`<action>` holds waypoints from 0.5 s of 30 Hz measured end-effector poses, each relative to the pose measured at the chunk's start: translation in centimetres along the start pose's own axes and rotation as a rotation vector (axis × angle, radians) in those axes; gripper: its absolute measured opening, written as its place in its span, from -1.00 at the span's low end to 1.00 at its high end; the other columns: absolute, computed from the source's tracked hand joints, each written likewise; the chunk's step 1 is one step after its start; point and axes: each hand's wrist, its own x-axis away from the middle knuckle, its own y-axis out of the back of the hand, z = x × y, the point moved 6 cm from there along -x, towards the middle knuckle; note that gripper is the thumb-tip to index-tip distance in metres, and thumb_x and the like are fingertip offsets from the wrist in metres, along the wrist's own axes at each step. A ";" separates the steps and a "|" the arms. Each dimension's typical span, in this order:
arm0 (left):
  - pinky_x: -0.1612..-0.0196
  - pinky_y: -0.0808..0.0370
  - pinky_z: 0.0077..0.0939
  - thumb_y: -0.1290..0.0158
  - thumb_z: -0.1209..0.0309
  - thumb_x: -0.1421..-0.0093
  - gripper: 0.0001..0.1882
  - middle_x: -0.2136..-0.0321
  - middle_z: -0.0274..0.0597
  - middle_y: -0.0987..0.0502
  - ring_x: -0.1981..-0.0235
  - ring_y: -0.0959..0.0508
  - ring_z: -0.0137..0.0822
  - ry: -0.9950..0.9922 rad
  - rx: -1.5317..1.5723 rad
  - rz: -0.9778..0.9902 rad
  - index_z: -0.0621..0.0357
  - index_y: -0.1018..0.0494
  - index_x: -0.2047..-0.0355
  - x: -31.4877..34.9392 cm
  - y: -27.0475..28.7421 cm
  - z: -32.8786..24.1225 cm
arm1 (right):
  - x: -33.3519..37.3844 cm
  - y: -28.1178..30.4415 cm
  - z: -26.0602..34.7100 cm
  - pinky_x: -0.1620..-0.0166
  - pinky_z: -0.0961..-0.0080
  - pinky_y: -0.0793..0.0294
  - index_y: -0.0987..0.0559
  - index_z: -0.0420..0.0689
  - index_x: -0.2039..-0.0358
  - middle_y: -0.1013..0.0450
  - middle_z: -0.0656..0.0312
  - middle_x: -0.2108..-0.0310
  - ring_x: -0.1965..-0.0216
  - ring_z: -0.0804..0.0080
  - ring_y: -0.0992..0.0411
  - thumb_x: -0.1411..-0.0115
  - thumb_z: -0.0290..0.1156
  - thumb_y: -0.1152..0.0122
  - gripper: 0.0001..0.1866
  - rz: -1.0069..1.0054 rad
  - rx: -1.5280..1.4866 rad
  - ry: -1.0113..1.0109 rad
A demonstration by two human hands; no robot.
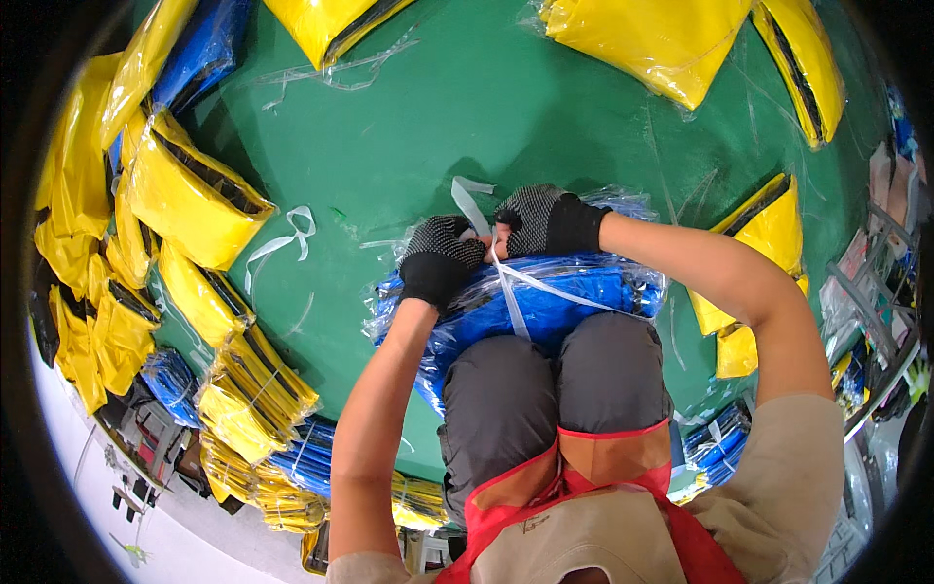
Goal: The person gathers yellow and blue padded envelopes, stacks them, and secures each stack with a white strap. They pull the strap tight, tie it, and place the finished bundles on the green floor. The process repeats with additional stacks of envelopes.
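A bundle of blue packages in clear plastic (590,284) lies in front of my knees, which press against its near side. White strapping tape (510,300) runs around it and crosses on top, one loose end sticking up past my fingers. My left hand (440,257), in a black dotted glove with bare fingertips, pinches the tape at the crossing. Close against it, my right hand (538,223), gloved the same way, also has its fingers closed on the tape. The crossing itself is partly hidden by my fingers.
Yellow packages in clear plastic (195,195) are heaped along the left, with tied yellow bundles (253,389) nearer me. More yellow packages (642,39) lie at the far side and right. Loose tape (292,238) lies on the green surface (389,127). A metal rack (880,282) stands far right.
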 end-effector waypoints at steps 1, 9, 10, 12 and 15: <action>0.20 -0.41 -0.35 -0.12 0.22 0.05 -0.64 0.36 0.08 -0.48 0.27 -0.48 -0.03 0.009 -0.003 0.003 0.27 -0.47 0.35 0.2 0.3 -0.6 | 0.0 0.2 -0.2 0.39 0.45 -0.40 -0.53 -0.08 0.67 -0.47 0.15 0.60 0.50 0.31 -0.46 0.16 0.02 -0.25 -0.62 -0.009 -0.046 -0.032; 0.34 -0.41 -0.33 -0.06 0.32 0.01 -0.75 0.51 0.09 -0.49 0.45 -0.50 -0.04 -0.036 -0.033 -0.028 0.30 -0.49 0.44 0.2 0.2 -0.9 | -1.9 -0.1 2.4 0.29 0.35 -0.40 -0.53 -0.02 0.24 -0.46 0.11 0.48 0.40 0.22 -0.44 0.16 -0.09 -0.19 -0.56 0.246 0.250 0.072; 0.36 -0.40 -0.35 -0.06 0.32 0.01 -0.75 0.53 0.07 -0.49 0.47 -0.48 -0.08 -0.047 0.029 -0.033 0.30 -0.49 0.45 0.3 0.2 -0.7 | -2.5 -0.2 3.1 0.29 0.34 -0.40 -0.51 0.00 0.15 -0.45 0.11 0.49 0.40 0.23 -0.44 0.17 -0.15 -0.18 -0.51 0.295 0.268 0.152; 0.41 -0.37 -0.38 -0.06 0.32 0.00 -0.76 0.57 0.04 -0.48 0.53 -0.46 -0.17 -0.095 0.142 -0.026 0.29 -0.49 0.46 -0.2 -0.2 -0.5 | -4.0 -1.1 0.7 0.32 0.35 -0.41 -0.50 -0.03 0.14 -0.46 0.11 0.46 0.42 0.22 -0.43 0.19 -0.29 -0.16 -0.52 0.386 0.378 0.085; 0.47 -0.34 -0.33 -0.08 0.22 0.02 -0.69 0.63 0.06 -0.44 0.60 -0.40 -0.07 -0.140 0.317 -0.166 0.28 -0.46 0.55 0.3 0.0 1.4 | -2.4 -0.1 3.2 0.32 0.32 -0.41 -0.53 -0.13 0.40 -0.45 0.00 0.44 0.40 0.14 -0.43 0.12 -0.30 -0.11 -0.75 0.123 0.313 0.039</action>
